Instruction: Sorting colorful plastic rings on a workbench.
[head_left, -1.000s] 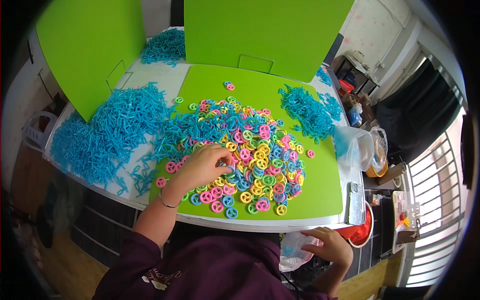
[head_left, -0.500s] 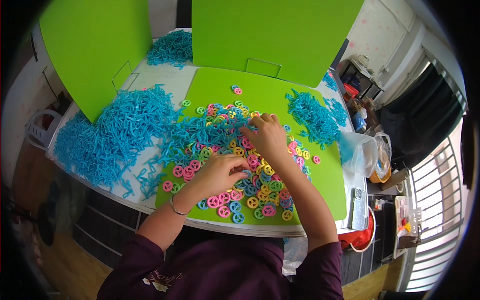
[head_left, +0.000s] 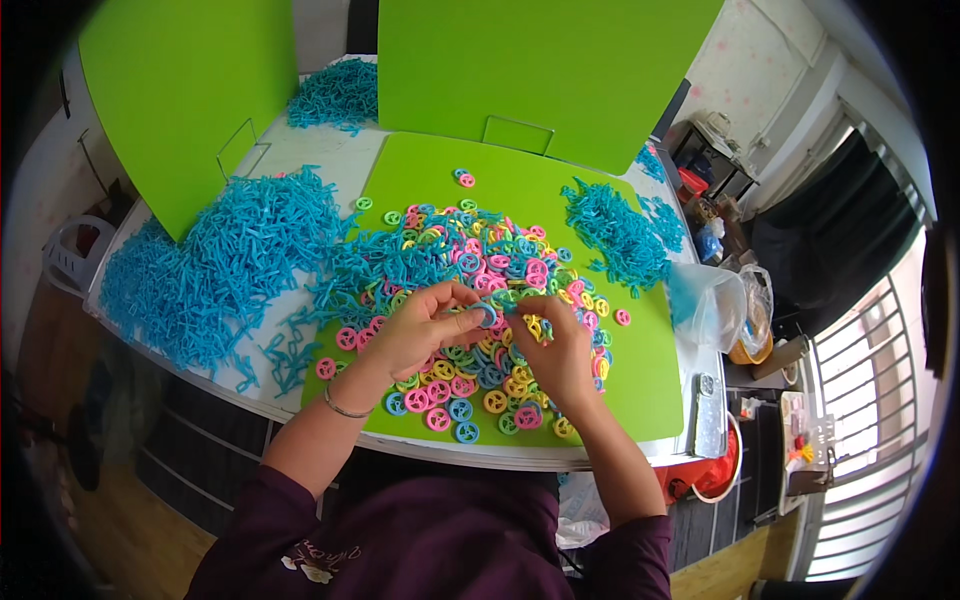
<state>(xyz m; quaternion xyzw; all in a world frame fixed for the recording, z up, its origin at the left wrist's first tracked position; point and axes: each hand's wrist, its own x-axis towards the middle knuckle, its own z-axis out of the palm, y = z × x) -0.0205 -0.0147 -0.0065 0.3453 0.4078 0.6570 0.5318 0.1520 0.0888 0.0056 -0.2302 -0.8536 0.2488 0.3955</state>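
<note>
Over the middle of the wheel heap, my left hand (head_left: 425, 335) pinches a small blue spoked wheel (head_left: 488, 316) between thumb and fingers. Close against it, my right hand (head_left: 556, 350) is closed on a small teal plastic piece (head_left: 507, 302), whose end is at the blue wheel; whether the two are joined I cannot tell. Beneath both hands spread many loose pink, yellow, green and blue spoked wheels (head_left: 438, 418) on a green board (head_left: 640, 400). Loose teal plastic pieces (head_left: 375, 262) lie over the wheels' far left side.
A big heap of teal pieces (head_left: 260, 240) covers the table's left side; a smaller one (head_left: 615, 232) sits at right. Upright green panels (head_left: 540, 70) stand behind. A phone (head_left: 711, 415) lies at the right edge, below a clear plastic bag (head_left: 700, 305).
My right hand has come back from the teal pieces toward me, bringing one along. My left hand has lifted the blue wheel slightly up and away, and both hands now meet.
</note>
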